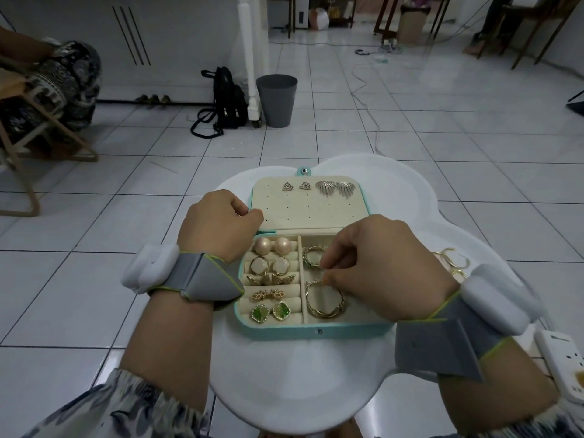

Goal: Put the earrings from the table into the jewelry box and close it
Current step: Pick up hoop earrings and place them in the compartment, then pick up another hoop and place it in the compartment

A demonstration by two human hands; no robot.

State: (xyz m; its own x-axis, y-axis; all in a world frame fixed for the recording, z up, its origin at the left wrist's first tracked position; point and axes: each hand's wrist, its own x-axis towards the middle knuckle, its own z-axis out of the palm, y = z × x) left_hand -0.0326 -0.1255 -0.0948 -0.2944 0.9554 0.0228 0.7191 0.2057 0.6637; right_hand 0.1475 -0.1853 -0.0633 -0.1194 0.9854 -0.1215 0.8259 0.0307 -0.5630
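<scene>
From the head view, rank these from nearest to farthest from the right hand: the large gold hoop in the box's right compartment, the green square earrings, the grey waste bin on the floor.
1. Large gold hoop: right compartment, at the right hand fingertips.
2. Green square earrings: left compartment, near-left corner.
3. Grey waste bin: on the floor, far beyond the table.
</scene>
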